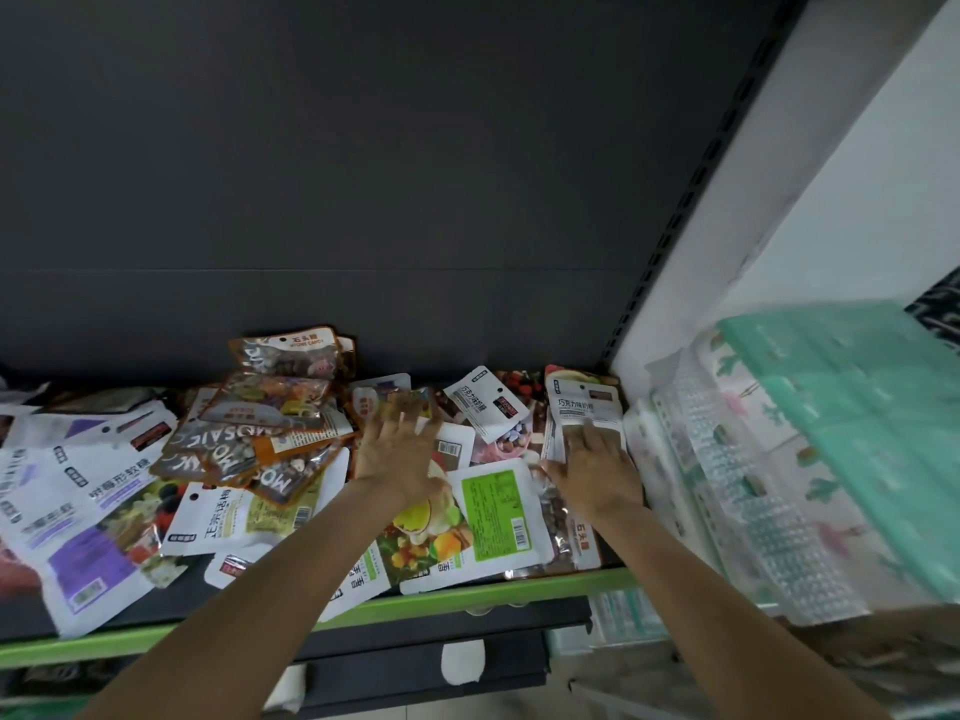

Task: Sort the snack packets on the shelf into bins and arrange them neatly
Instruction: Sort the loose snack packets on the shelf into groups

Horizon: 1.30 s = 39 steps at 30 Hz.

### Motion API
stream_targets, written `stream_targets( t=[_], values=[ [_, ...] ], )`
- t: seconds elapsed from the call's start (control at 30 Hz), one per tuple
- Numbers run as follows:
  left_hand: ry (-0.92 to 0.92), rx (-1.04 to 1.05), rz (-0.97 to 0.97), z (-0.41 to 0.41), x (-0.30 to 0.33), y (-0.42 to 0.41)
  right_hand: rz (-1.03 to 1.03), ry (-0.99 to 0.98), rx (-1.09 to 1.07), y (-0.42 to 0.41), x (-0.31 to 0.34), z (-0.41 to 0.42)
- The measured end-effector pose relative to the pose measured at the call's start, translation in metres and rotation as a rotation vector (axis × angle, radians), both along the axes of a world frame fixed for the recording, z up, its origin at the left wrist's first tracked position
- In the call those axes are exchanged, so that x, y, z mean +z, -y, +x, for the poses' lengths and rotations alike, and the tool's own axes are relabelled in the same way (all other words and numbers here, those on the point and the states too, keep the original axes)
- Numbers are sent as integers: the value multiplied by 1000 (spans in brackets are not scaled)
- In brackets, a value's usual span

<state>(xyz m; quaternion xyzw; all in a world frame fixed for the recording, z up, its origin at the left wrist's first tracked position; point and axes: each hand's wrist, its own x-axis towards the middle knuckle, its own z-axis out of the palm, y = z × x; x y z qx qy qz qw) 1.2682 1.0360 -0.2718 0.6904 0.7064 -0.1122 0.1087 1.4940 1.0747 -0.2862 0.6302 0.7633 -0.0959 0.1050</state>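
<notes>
Reaching into the shelf [467, 597], both hands work over a loose heap of snack packets [249, 459] strewn flat across the dark board, many overlapping. No bin shows in view. The left hand [400, 449] hovers with fingers spread and straight over the middle of the pile, holding nothing. The right hand [597, 467] lies with straight fingers pressed on a small upright stack of white packets [584, 402] at the shelf's right end. These pouches look light, thin and glossy, likely to slide over each other; pinching the flat sealed top edge, or squaring several between 2 palms, seems the safest hold.
</notes>
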Motion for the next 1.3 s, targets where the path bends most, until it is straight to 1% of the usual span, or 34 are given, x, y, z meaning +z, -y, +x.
stream_targets(
  t=[0.03, 0.1, 0.13, 0.17, 0.2, 0.33, 0.4, 0.43, 0.47, 0.5, 0.57, 0.63, 0.7, 0.73, 0.8, 0.83, 0.87, 0.97, 1.0, 1.07, 1.13, 1.17, 1.2, 1.27, 1.3],
  values=[
    [53, -48, 35, 9, 2, -4, 8, -19, 8, 0, 0, -5],
    [206, -128, 85, 31, 3, -15, -53, -116, 15, 0, -2, -12],
    [276, -130, 102, 42, 2, -21, -100, -152, 18, 1, -4, -12],
    [329, -106, 104, 50, 0, -28, -131, -152, 28, 1, -7, -11],
    [344, -76, 86, 56, -3, -35, -147, -124, 36, 2, -10, -9],
    [207, 7, 6, 57, -14, -51, -159, -45, 3, 0, -11, -2],
    [123, -21, -4, 47, -9, -51, -164, -24, 7, -3, -7, -4],
    [50, -62, 14, 40, -7, -51, -169, -21, 7, -4, -6, -5],
    [-22, -103, 64, 31, -6, -48, -173, -22, 5, -4, -4, -6],
    [-95, -130, 160, 22, -5, -44, -178, -25, 3, -4, -4, -7],
    [-146, -96, 338, 7, -8, -38, -196, -51, -2, -2, -6, -7],
    [-99, -95, 437, -6, -17, -37, -221, -99, -10, 0, -7, -6],
    [-61, -64, 473, -12, -30, -36, -222, -128, -2, 1, -7, -3],
    [-25, -46, 446, -11, -27, -36, -217, -133, 5, 0, -5, -2],
    [43, 73, 357, -13, -21, -29, -184, -130, 8, -2, -4, -2],
    [119, 180, 348, -15, -19, -28, -156, -128, 1, -2, -4, -4],
    [190, 219, 309, -14, -19, -30, -122, -126, -8, -3, -4, -6],
    [182, 99, 188, -7, -22, -36, -71, -88, -21, -4, -6, -12],
    [212, 83, 195, -3, -20, -37, -70, -79, -22, -4, -7, -13],
    [347, 21, 211, 7, -16, -33, -87, -98, -24, -5, -8, -12],
    [456, -60, 297, 16, -18, -26, -106, -164, -8, -4, -8, -7],
    [474, -112, 290, 19, -18, -20, -108, -204, 3, -1, -8, -3],
    [456, -163, 228, 23, -18, -15, -104, -249, 13, 2, -8, 2],
    [350, -235, 46, 27, -18, -4, -109, -334, 12, 9, -10, 11],
    [295, -245, 18, 26, -20, -2, -120, -360, 6, 12, -10, 14]
  ],
)
